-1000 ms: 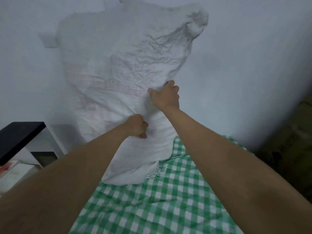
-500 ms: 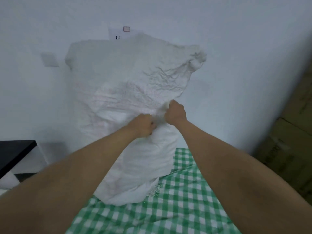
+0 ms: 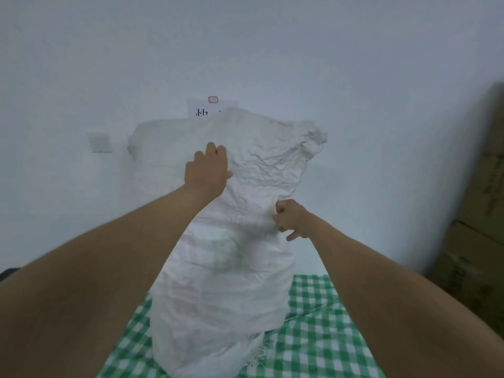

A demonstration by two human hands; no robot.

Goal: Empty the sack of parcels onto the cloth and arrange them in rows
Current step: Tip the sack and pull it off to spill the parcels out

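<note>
1. Two hands work the sack (image 3: 231,255), which stands upturned on the green checked cloth (image 3: 327,336), frayed mouth down.
2. The left hand (image 3: 207,170) lies high on the sack near its closed end, fingers curling into the fabric, likely to lift it.
3. The right hand (image 3: 290,219) pinches a bunched fold at mid-height, probably to shake the parcels out; none are visible.
</note>
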